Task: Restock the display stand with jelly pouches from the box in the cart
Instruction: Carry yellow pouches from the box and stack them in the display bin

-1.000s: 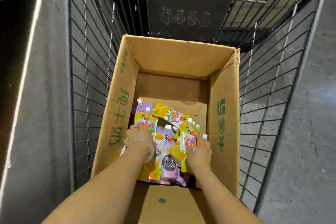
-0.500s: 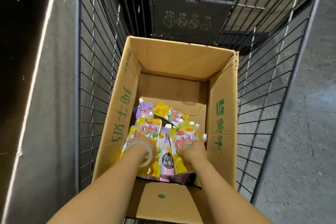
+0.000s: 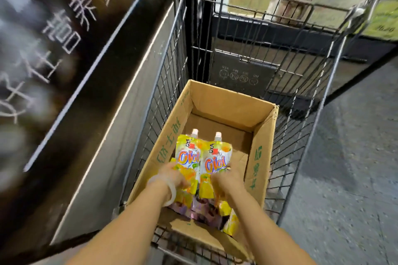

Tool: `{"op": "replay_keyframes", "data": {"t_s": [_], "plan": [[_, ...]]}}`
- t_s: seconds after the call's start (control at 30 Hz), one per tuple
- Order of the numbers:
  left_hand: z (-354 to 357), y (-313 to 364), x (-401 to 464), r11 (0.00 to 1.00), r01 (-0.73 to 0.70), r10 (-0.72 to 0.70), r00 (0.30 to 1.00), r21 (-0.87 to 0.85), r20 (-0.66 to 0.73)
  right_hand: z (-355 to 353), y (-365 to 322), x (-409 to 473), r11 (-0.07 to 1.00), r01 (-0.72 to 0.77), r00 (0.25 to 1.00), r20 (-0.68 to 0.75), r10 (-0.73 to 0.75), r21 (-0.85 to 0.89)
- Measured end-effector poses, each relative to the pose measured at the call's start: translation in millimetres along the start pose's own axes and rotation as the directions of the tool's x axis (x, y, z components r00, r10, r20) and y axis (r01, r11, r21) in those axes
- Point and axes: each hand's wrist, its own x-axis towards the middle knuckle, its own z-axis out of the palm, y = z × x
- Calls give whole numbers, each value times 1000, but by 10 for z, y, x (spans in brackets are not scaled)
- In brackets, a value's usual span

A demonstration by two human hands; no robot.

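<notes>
**A:** What is nearest the camera?

**B:** Two bare forearms reach forward and down into a cardboard box that sits in a wire shopping cart. The left hand, with a pale bangle on its wrist, has its fingers curled round the lower part of a yellow jelly pouch. The right hand grips a second yellow pouch the same way. Both pouches stand upright, side by side and touching, white caps at the top.

**B:** What has changed?

**A:** Half a second ago the hands were low among the heap, each closing on a pouch. Now the two pouches are raised above the heap, about level with the box's upper edge, and the view has swung up and to the left. The frame is blurred by that movement.

**B:** What is left in the box?

**A:** A jumble of purple and yellow pouches lies at the near end, under the hands. The far half shows bare cardboard floor.

**B:** And beyond?

**A:** To the left of the cart runs a dark panel with large white Chinese lettering. The display stand cannot be picked out for certain.

**B:** So where does the task stand?

**A:** My reading: one pair is picked and on its way out, placing is still to come, and several more trips remain.
</notes>
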Motion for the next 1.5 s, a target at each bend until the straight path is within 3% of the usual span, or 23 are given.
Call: {"op": "replay_keyframes", "data": {"t_s": [0.1, 0.2, 0.4, 0.67, 0.87, 1.0, 1.27, 1.43, 1.5], "plan": [[-35, -21, -418, 959, -138, 133, 990, -248, -39, -149, -175, -352, 990, 130, 989, 66, -133, 48], [-25, -82, -945, 851, -239, 228, 970, -469, -80, -341, -276, -734, 959, 276, 945, 165, -283, 68], [-30, -644, -1932, 683, -411, 286, 911, -604, -296, -503, -190, -1593, 874, 481, 800, 371, -472, 75], [-170, -1747, -3019, 508, -548, 191, 824, -665, -533, -180, 268, -2728, 810, 583, 637, 581, -507, 68], [-310, -3074, -3727, 347, -599, 8, 771, -722, -637, 447, 1004, -3646, 769, 639, 489, 779, -392, -14], [-242, -4269, -4442, 244, -642, -147, 716, -726, -683, 928, 1864, -4424, 738, 674, 372, 883, -284, -46], [531, -7000, -6118, 190, -731, -480, 514, -656, -711, 1446, 4302, -6313, 648, 756, 110, 994, 8, -89], [1182, -8247, -7162, 78, -804, -680, 389, -589, -622, 1521, 5719, -7424, 589, 805, -71, 973, 219, -74], [1480, -8670, -7509, 76, -819, -765, 318, -569, -560, 1486, 6252, -7816, 573, 816, -125, 945, 301, -74]]}}
